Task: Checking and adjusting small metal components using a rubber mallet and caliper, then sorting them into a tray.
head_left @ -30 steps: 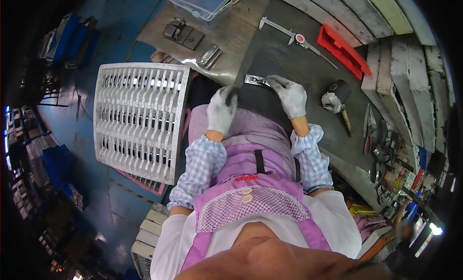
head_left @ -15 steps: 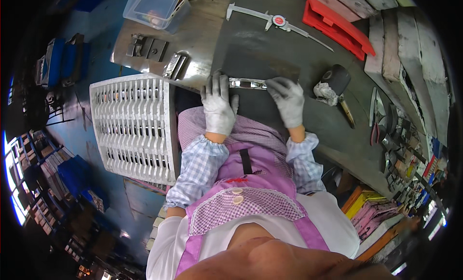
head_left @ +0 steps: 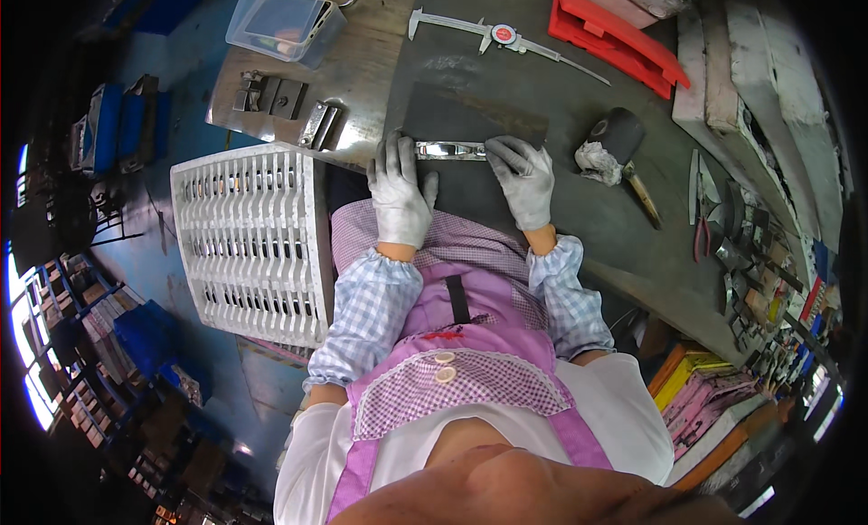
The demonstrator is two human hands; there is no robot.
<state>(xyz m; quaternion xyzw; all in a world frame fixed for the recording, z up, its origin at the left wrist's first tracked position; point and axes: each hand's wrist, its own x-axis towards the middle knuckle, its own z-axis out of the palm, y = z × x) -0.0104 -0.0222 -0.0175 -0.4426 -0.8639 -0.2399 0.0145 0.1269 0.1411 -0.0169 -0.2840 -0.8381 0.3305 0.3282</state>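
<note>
A narrow, shiny metal piece (head_left: 450,151) lies crosswise on a dark flat plate (head_left: 475,118) on the bench in front of me. My left hand (head_left: 400,195), in a pale grey-white glove, lies at the piece's left end. Its fingers are stretched forward and the thumb stands apart. My right hand (head_left: 524,183), gloved the same way, has its fingers bent together over the right end of the piece. That end is partly hidden by the fingertips.
A white slotted crate (head_left: 253,245) holding rows of shiny pieces stands at left. Behind are metal blocks (head_left: 271,94), a clear plastic box (head_left: 280,23), a dial caliper (head_left: 504,35) and a red holder (head_left: 615,41). At right lie a black mallet (head_left: 617,138) and pliers (head_left: 702,227).
The view has shifted slightly, so the bench things appear a little further left. The right fingers have come closer together at the piece's end. The left hand stays at the other end.
</note>
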